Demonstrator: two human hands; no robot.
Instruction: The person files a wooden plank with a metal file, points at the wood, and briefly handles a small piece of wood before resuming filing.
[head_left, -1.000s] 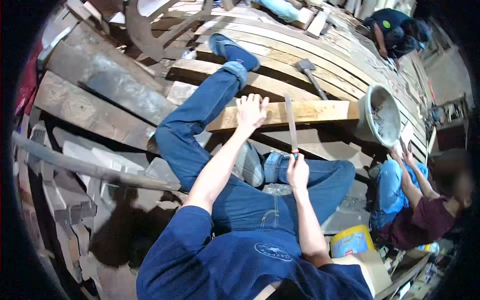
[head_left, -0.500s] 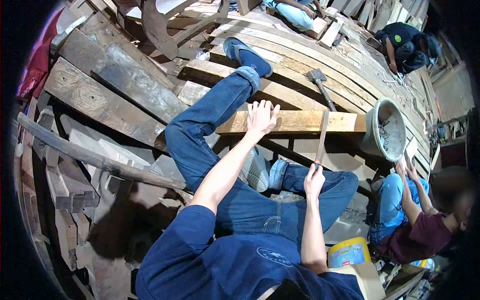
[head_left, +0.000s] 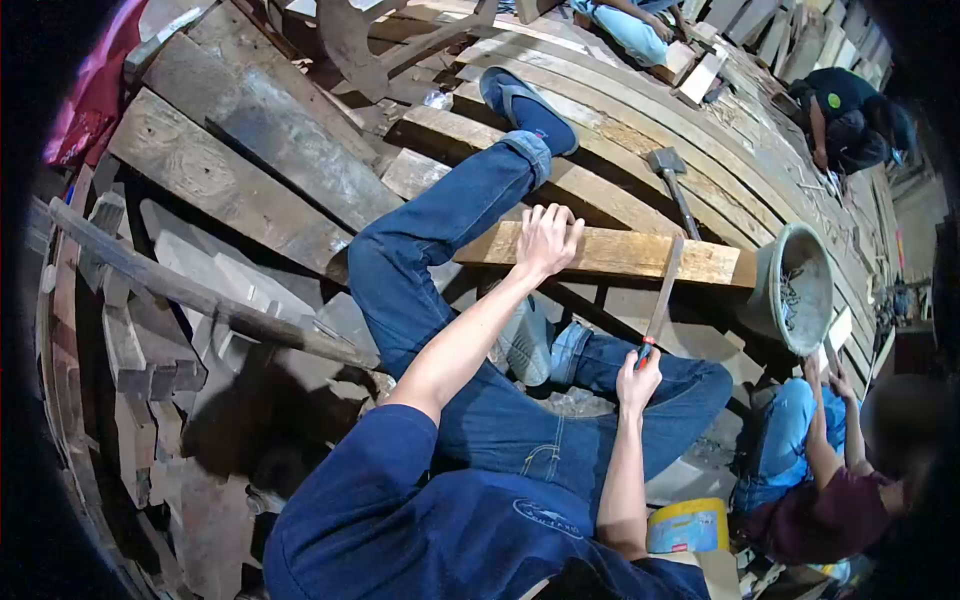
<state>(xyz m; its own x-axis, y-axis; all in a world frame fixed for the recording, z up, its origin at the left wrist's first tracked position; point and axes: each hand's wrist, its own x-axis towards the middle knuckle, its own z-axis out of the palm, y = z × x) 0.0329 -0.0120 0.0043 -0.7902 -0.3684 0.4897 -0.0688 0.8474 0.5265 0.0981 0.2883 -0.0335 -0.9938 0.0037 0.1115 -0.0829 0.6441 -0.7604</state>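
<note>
A squared wooden beam (head_left: 620, 250) lies across in front of me, over other timbers. My left hand (head_left: 545, 240) presses on it near its left part, fingers curled over the top and far side. My right hand (head_left: 638, 380) is closed around the red and blue-black handle of a hand saw (head_left: 664, 290), a long narrow blade. The far part of the blade lies across the beam near its right end. Fine details such as teeth are too small to see. Just past the beam's right end stands a grey bucket (head_left: 800, 285) with small metal pieces, probably nails.
A mallet (head_left: 672, 178) lies on the planks beyond the beam. A person in maroon (head_left: 825, 515) sits close on my right, with a yellow container (head_left: 690, 528) between us. Two more people work farther off. Wide boards (head_left: 220, 190) and a curved pole (head_left: 200, 290) lie left.
The saw has drawn back toward me, with more handle showing, and its blade tilts more. My left hand stays on the beam. The whole view has shifted slightly.
</note>
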